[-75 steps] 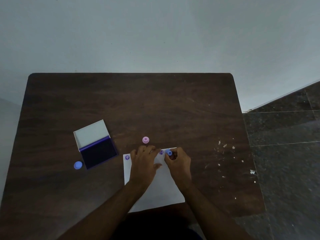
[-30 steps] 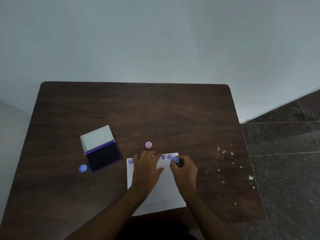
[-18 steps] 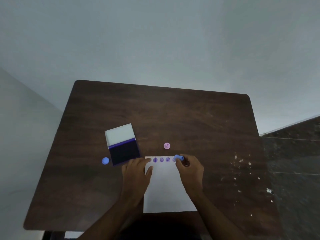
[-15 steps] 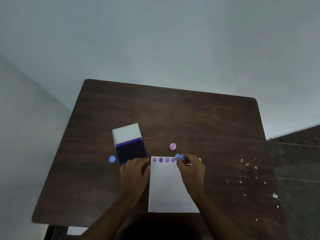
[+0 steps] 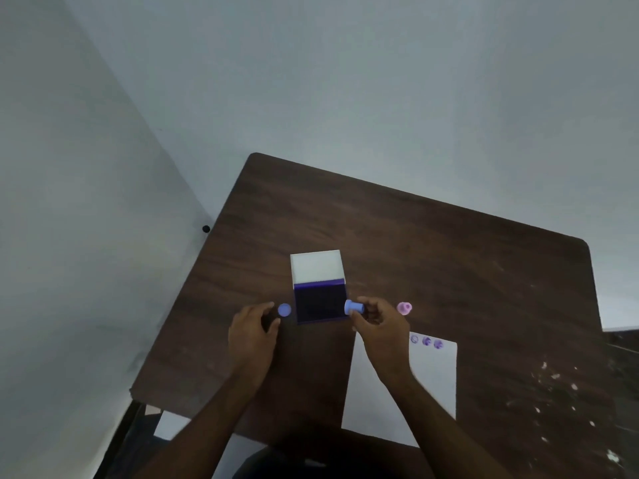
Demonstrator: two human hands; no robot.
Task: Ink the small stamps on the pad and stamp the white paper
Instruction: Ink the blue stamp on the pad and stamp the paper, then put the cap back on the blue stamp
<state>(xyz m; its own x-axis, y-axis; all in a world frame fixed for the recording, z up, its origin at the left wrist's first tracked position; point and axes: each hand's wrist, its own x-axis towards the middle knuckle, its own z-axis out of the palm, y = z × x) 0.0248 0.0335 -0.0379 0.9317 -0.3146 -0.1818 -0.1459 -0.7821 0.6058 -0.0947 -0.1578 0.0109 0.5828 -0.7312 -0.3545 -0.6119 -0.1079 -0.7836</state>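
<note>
My right hand pinches a small blue stamp, held sideways at the right edge of the open ink pad. The pad's dark purple surface faces up and its white lid is folded back. My left hand hovers left of the pad with fingers apart, close to a round blue piece lying on the table. A pink stamp stands right of my right hand. The white paper lies on the near right and carries three purple prints along its top edge.
The dark wooden table is turned in view, its left edge beside a grey wall. White specks dot its right side. A small black object sits at the wall by the table's left edge.
My right hand has lifted the blue stamp off the paper and carried it left to the ink pad. My left hand left the paper and moved beside the blue piece. The view swung left.
</note>
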